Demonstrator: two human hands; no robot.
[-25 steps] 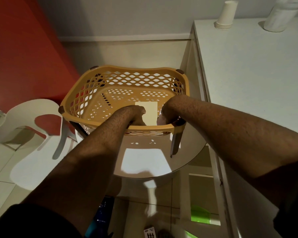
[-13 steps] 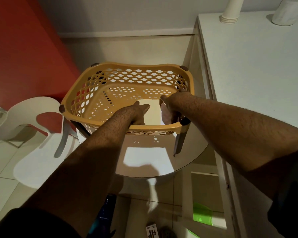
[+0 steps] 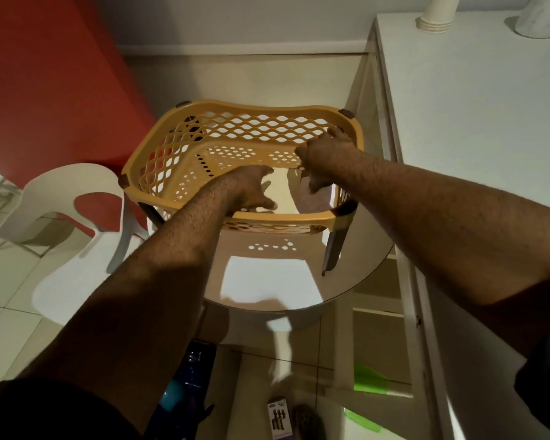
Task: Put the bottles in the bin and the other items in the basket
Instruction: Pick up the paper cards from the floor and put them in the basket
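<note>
Inside the basket (image 3: 159, 155), both the left hand (image 3: 254, 192) and right hand (image 3: 323, 157) spread loose-fingered, apparently grasping nothing.

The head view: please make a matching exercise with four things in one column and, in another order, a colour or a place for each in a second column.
Things:
1. basket
2. plastic chair
3. stack of paper cups
4. wall at left

Colours or places:
A. on the white counter at top right
B. red
C. white, on the floor at left
D. orange-yellow, on the round glass table

Pairs: 1-D, 2-C, 3-A, 4-B
</note>
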